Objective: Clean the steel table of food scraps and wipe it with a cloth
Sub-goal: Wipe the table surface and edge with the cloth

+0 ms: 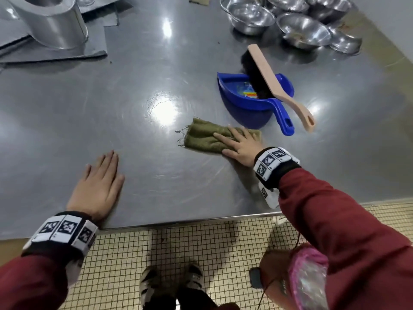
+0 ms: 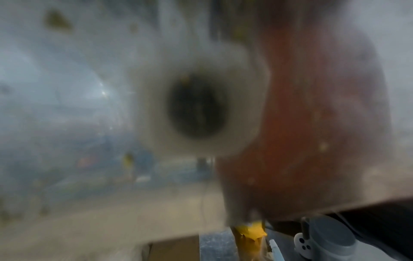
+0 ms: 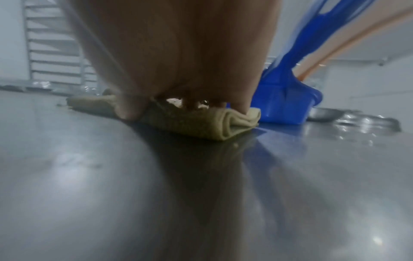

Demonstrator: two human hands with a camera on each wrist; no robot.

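Steel table (image 1: 156,63) fills the head view, gleaming with light glare at its centre, with tiled floor (image 1: 178,242) along its near edge. At about 4 o'clock from the glare lies the cloth (image 1: 201,136), an olive folded rag, flat on the steel. The right hand (image 1: 241,145) presses it down with fingers spread and straight, palm over its right end; from the right wrist view the fingers (image 3: 127,109) bear on the folded layers (image 3: 201,127), not curled round them. The left hand (image 1: 98,186) lies flat on bare steel at 7 o'clock, fingers straight and together, holding nothing, well apart from the cloth. The left wrist view is too blurred to add anything.

Just beyond the cloth, at 2 o'clock from it, sits a blue dustpan (image 1: 245,104) with a brush (image 1: 272,83) lying across it, bristles in the pan, pale handle sticking out to the right. Bowls (image 1: 290,21) are clustered at the table's 1 o'clock corner. A steel cylinder (image 1: 51,23) stands on grey sheets (image 1: 93,41) at 11 o'clock. A few dark specks (image 1: 110,62) dot the steel near the sheets.
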